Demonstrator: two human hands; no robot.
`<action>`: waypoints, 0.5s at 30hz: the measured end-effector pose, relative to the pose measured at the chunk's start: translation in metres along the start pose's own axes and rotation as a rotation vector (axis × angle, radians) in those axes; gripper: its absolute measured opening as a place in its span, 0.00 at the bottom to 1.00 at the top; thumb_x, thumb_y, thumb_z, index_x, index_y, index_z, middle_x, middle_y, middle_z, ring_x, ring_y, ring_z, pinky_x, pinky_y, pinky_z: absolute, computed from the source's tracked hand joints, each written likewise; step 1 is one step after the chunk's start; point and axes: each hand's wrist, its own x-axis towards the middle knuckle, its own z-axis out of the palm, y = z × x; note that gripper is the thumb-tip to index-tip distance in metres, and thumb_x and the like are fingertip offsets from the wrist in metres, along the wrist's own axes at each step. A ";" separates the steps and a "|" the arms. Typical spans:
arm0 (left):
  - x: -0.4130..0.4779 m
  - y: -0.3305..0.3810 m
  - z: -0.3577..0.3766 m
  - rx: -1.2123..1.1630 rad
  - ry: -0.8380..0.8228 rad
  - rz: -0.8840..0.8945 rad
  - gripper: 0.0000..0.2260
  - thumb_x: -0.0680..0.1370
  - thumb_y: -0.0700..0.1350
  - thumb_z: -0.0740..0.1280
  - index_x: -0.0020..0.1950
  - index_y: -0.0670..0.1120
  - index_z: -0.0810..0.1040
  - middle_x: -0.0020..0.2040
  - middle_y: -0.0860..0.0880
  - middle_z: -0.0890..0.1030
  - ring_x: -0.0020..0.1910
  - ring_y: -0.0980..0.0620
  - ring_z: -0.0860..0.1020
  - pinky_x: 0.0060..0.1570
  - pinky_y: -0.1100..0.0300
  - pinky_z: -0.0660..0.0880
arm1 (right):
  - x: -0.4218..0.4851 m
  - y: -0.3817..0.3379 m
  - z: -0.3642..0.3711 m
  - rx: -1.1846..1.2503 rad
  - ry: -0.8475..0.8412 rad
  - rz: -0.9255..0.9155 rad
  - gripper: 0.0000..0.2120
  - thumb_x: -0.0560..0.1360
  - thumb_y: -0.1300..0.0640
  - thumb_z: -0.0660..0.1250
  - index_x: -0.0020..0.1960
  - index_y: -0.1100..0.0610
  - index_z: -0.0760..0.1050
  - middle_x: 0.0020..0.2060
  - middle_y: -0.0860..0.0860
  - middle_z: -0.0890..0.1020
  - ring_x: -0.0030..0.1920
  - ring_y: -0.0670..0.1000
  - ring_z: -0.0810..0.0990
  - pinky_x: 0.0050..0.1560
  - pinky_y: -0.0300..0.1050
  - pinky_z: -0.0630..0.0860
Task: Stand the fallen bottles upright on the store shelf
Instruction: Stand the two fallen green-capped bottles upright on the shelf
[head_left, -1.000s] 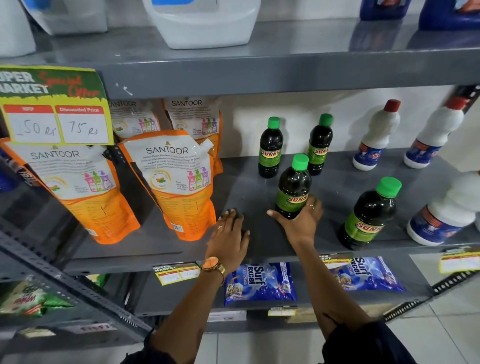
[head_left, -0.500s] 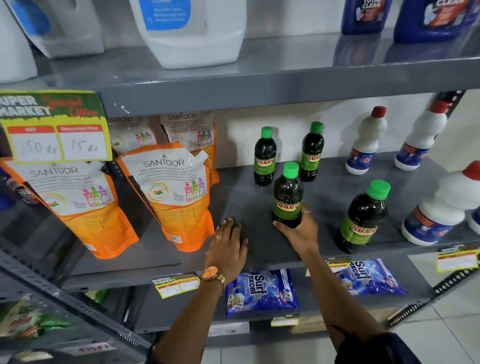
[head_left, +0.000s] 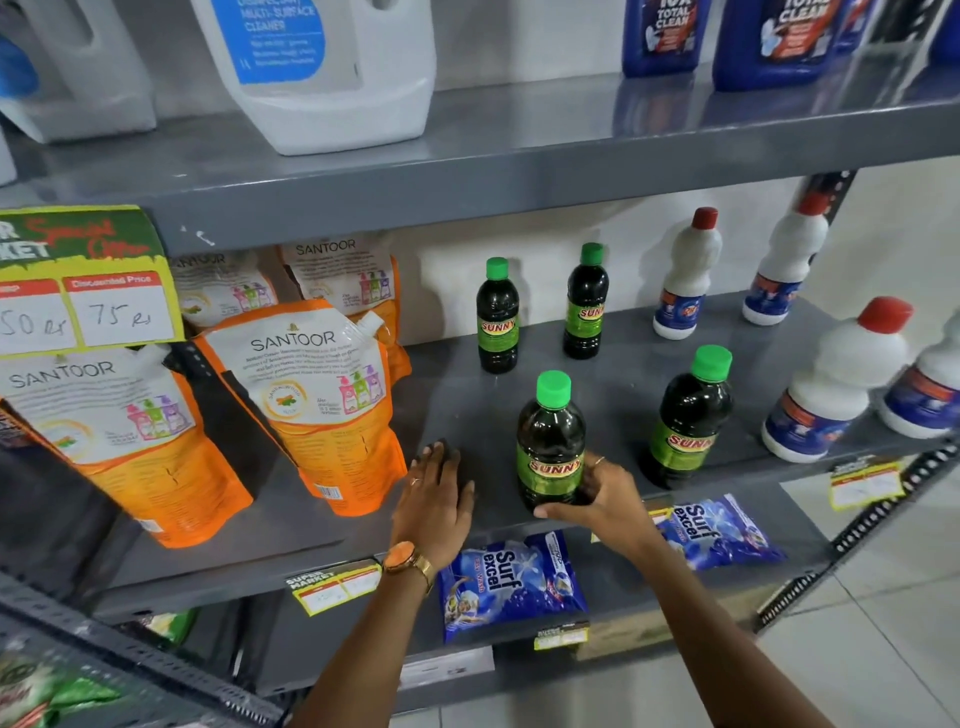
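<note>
Item: dark bottle (head_left: 550, 441) with green cap, "SUNNY" label, upright near the front edge of the middle shelf (head_left: 467, 405). My right hand (head_left: 605, 493) wraps its base, fingers (head_left: 597, 462) curled round the lower body, thumb under the label. My left hand (head_left: 436, 499) lies flat on the shelf just beside it, fingers spread, holding nothing.

Risk: the bottle stands close to the front edge; I judge that a careless release or a brush of my wrist could tip it forward off the shelf, or sideways into its neighbour.

Count, middle shelf: dark green-capped bottles (head_left: 688, 415), four, all upright; white red-capped bottles (head_left: 685, 275), at least four, the rightmost cut off by the frame; orange Santoor pouches (head_left: 311, 405), four visible. None lies fallen in view.
</note>
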 end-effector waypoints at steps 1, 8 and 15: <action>0.000 0.000 -0.001 -0.042 -0.007 -0.006 0.28 0.76 0.58 0.46 0.72 0.45 0.60 0.76 0.42 0.59 0.75 0.45 0.53 0.72 0.54 0.49 | -0.001 0.000 -0.001 0.010 -0.007 -0.001 0.27 0.56 0.53 0.83 0.52 0.47 0.76 0.47 0.45 0.86 0.51 0.44 0.83 0.58 0.49 0.79; -0.012 0.032 -0.011 -0.686 -0.255 -0.072 0.44 0.64 0.54 0.74 0.74 0.55 0.53 0.71 0.54 0.67 0.68 0.55 0.66 0.67 0.52 0.66 | -0.024 -0.003 -0.002 0.039 0.133 -0.034 0.42 0.52 0.36 0.79 0.61 0.51 0.74 0.56 0.46 0.82 0.58 0.43 0.80 0.60 0.42 0.76; -0.014 0.069 0.010 -0.527 -0.027 -0.148 0.39 0.55 0.64 0.75 0.63 0.54 0.69 0.58 0.51 0.80 0.56 0.50 0.77 0.54 0.51 0.76 | -0.054 0.019 -0.072 -0.067 0.723 0.004 0.45 0.54 0.39 0.80 0.65 0.50 0.66 0.60 0.56 0.73 0.59 0.52 0.73 0.59 0.49 0.72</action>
